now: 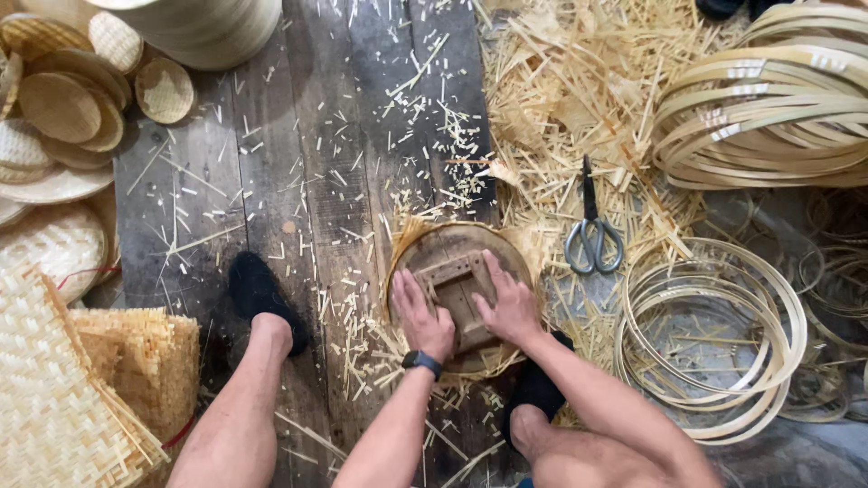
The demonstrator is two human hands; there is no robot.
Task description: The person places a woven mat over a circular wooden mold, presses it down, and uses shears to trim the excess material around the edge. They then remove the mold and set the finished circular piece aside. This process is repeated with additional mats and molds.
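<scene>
A round wooden mould (449,248) with a square block handle on top lies on the plank floor, and woven bamboo strips poke out from under its edge. My left hand (421,314), with a dark watch at the wrist, presses flat on the mould's left side. On the mould's right side rests my right hand (509,303), fingers spread and palm down. Neither hand grips anything. My two feet in black socks sit at either side, the left foot (262,294) on the planks and the right foot (535,389) below the mould.
Grey-handled scissors (592,230) lie on bamboo shavings right of the mould. Coiled bamboo hoops (714,334) and a stack of wider bands (768,108) fill the right. Woven mats (54,398) and small round woven discs (63,108) are piled at the left.
</scene>
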